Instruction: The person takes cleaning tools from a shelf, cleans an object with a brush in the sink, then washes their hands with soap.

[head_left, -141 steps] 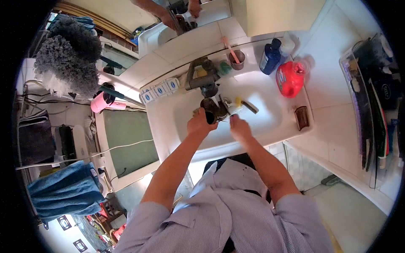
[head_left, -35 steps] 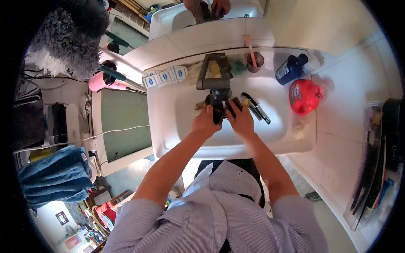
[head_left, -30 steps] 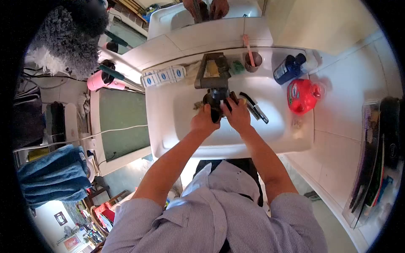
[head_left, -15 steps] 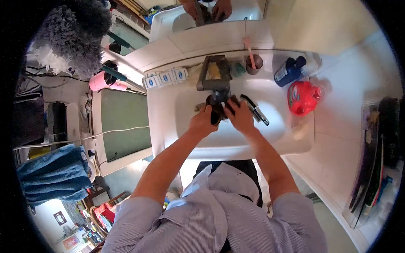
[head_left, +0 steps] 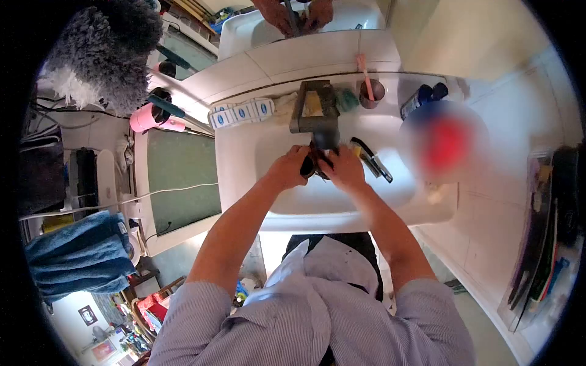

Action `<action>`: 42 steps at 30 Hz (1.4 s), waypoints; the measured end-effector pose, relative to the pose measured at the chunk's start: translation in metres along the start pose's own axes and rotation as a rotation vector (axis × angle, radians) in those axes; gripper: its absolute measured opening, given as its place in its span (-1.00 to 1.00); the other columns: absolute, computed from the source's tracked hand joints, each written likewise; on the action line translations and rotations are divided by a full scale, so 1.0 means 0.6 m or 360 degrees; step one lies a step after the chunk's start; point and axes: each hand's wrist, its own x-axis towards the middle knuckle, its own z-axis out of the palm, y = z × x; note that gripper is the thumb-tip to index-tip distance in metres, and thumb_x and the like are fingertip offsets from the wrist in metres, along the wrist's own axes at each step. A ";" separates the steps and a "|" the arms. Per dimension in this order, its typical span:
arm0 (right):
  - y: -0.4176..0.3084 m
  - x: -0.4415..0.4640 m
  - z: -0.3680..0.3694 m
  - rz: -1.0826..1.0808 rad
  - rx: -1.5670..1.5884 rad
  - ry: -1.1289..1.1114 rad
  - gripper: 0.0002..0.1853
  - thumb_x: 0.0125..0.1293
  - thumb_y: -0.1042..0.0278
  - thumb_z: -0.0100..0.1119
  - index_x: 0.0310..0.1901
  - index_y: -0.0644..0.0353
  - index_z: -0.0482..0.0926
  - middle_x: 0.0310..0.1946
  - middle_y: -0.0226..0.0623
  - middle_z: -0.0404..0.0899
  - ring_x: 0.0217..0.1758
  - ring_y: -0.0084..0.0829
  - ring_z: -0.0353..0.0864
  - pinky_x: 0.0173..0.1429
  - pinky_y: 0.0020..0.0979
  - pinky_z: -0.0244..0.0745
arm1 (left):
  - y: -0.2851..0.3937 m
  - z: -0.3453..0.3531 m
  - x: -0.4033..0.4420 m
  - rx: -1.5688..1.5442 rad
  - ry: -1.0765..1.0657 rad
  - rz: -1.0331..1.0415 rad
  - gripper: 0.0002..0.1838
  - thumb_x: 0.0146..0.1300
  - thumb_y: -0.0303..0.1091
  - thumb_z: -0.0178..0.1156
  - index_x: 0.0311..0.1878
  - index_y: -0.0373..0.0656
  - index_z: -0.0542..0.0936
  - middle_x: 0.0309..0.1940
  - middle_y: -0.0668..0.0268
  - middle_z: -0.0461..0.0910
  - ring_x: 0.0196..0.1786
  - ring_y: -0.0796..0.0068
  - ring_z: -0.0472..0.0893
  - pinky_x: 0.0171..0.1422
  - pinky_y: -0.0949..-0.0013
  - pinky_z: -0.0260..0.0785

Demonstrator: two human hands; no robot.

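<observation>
My left hand (head_left: 288, 168) is closed on a dark brown and black item (head_left: 307, 166) with a rounded black end; its kind is unclear. My right hand (head_left: 345, 169) curls its fingers round the other side of the same item. Both hands are over the basin of the white sink (head_left: 268, 198), just in front of the grey faucet (head_left: 314, 105). The fingers hide much of the item. Beside my right hand, a long, slim black and silver object (head_left: 373, 161) lies in the basin.
On the sink's back ledge are a blue-and-white packet (head_left: 242, 112) and a cup (head_left: 371, 94) with a pink toothbrush (head_left: 365, 68). To the right stand a dark blue bottle (head_left: 418, 100) and a blurred red container (head_left: 448, 143). A blue towel (head_left: 79, 253) hangs at left.
Both hands have come slightly nearer to me with the dark item, away from the faucet. The view has shifted slightly, and the red container now appears blurred.
</observation>
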 end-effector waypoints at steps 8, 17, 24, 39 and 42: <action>0.022 -0.069 -0.026 -0.0020 0.0184 -0.0012 -0.61 0.19 0.15 0.17 0.09 -0.15 0.49 -0.27 -0.05 0.47 -0.29 -0.03 0.52 -0.27 -0.11 0.48 | -0.017 0.015 0.017 -0.0012 0.0046 0.0105 -0.28 -0.28 -0.39 0.33 0.09 -0.12 0.32 -0.04 0.00 0.36 0.02 -0.05 0.44 0.10 0.09 0.38; -0.013 -0.088 -0.008 0.0235 0.0250 0.0114 -0.48 0.20 0.03 0.13 0.20 -0.06 0.40 -0.24 0.03 0.45 -0.26 0.01 0.50 -0.20 -0.11 0.46 | -0.005 0.001 0.006 0.0006 0.0023 0.0050 -0.25 -0.27 -0.37 0.33 0.12 -0.16 0.29 -0.01 0.03 0.38 0.06 0.00 0.45 0.11 0.16 0.39; -0.001 0.002 -0.023 0.0108 0.0193 -0.0182 -0.55 0.24 -0.09 0.01 -0.13 0.16 0.52 -0.19 0.00 0.44 -0.16 0.01 0.49 -0.12 -0.11 0.45 | -0.007 0.003 0.010 0.0058 -0.0050 -0.0039 -0.24 -0.28 -0.36 0.35 0.10 -0.16 0.28 -0.05 0.06 0.38 -0.01 -0.03 0.48 0.03 0.12 0.42; 0.026 -0.099 -0.064 0.0588 0.0598 -0.0471 -0.31 0.10 -0.08 0.22 0.26 -0.07 0.30 -0.21 0.04 0.49 -0.14 0.00 0.56 -0.03 -0.15 0.47 | 0.050 0.010 -0.001 0.0189 0.0086 -0.0533 -0.16 -0.22 -0.08 0.40 0.17 -0.10 0.26 0.02 0.05 0.37 -0.03 0.00 0.54 0.01 0.10 0.45; 0.054 -0.085 -0.075 0.0843 0.0986 -0.0263 -0.05 0.00 -0.03 0.33 0.31 0.25 0.02 0.07 0.08 0.43 0.10 -0.01 0.50 0.11 -0.21 0.41 | 0.031 0.020 0.011 0.0114 0.0133 -0.0540 -0.11 -0.20 -0.03 0.40 0.23 -0.11 0.24 0.04 0.04 0.37 -0.01 0.01 0.54 0.03 0.10 0.45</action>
